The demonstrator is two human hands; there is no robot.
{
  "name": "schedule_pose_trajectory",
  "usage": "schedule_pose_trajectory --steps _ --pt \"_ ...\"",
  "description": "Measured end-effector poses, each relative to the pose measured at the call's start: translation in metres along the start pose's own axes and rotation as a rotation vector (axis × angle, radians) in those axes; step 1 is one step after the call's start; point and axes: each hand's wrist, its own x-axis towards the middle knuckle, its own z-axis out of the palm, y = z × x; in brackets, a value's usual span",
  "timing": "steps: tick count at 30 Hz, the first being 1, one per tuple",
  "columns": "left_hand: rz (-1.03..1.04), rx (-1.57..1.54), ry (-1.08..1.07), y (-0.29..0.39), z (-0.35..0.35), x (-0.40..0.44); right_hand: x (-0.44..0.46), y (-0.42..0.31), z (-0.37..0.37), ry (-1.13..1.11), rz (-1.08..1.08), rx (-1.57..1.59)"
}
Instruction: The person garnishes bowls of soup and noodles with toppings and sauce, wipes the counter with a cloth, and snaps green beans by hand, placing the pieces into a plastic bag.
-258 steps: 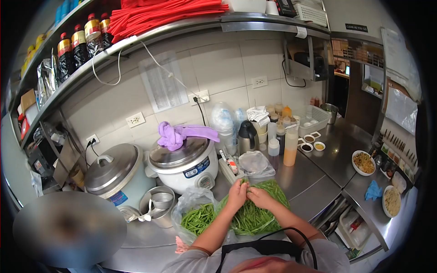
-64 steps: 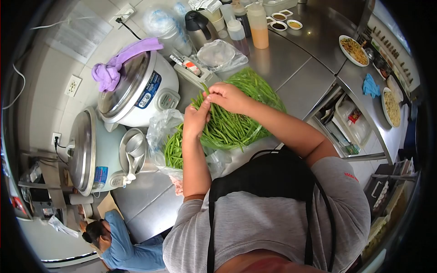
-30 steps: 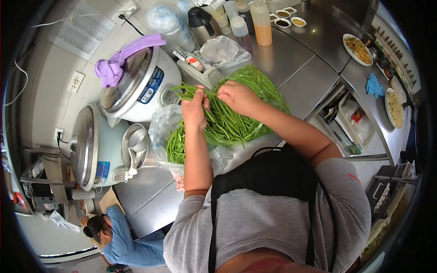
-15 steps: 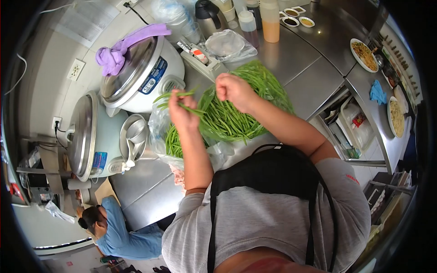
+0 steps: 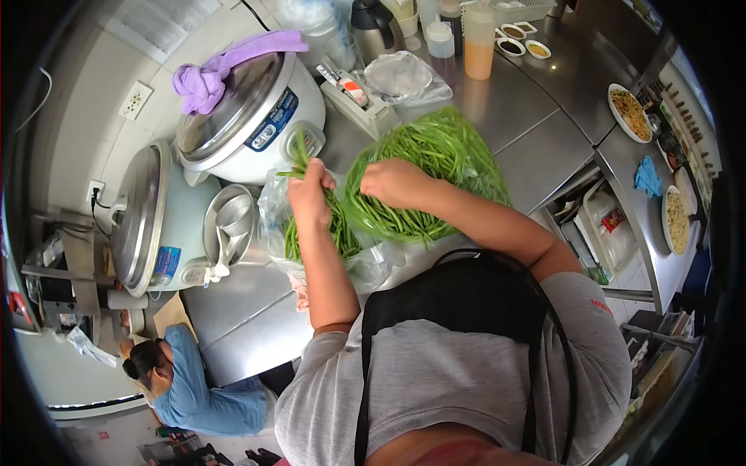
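Observation:
My left hand (image 5: pixel 310 198) is closed around a small bunch of green beans (image 5: pixel 300 151), whose tips stick up above the fingers. Below it lies a clear plastic bag (image 5: pixel 273 206) with more beans (image 5: pixel 342 233) inside. My right hand (image 5: pixel 398 185) has its fingers curled together over an open green plastic bag (image 5: pixel 486 175) piled with long green beans (image 5: pixel 423 147). Whatever its fingertips hold, if anything, is hidden from me. The two bags sit side by side on the steel counter (image 5: pixel 249 311).
Two large rice cookers (image 5: pixel 303 101) stand at the left, one topped by a purple towel (image 5: pixel 203 85). A metal bowl (image 5: pixel 247 206) holds ladles. Behind the beans are a power strip (image 5: pixel 361 105) and an orange squeeze bottle (image 5: pixel 479 54). A person in blue (image 5: pixel 190 380) sits at lower left.
My right hand has come down lower onto the beans in the green bag. My left hand has dropped slightly, and its beans now point upward rather than sideways.

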Motion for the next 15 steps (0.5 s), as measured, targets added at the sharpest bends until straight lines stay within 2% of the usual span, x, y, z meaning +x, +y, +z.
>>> schedule_pose_trajectory --steps 3,6,8,10,13,14,15 --pt "-0.044 0.353 -0.079 -0.002 0.024 -0.012 0.005 0.001 -0.017 0.292 0.143 0.286" --pt "-0.113 0.344 -0.298 -0.009 0.038 -0.017 0.006 -0.004 -0.046 0.41 0.292 0.569" --pt "-0.141 0.398 -0.398 -0.011 0.05 -0.017 0.001 0.002 -0.055 0.479 0.14 0.225" --pt "-0.138 0.486 -0.346 -0.006 0.056 -0.014 -0.007 0.011 -0.061 0.485 0.025 -0.122" --pt "-0.095 0.526 -0.309 -0.006 0.068 -0.015 -0.018 0.009 -0.071 0.42 0.104 -0.266" --pt "-0.083 0.537 -0.296 -0.005 0.073 -0.017 -0.019 0.009 -0.069 0.445 0.154 -0.243" --pt "-0.107 0.464 -0.339 -0.006 0.076 -0.019 -0.02 0.011 -0.065 0.478 0.218 -0.056"
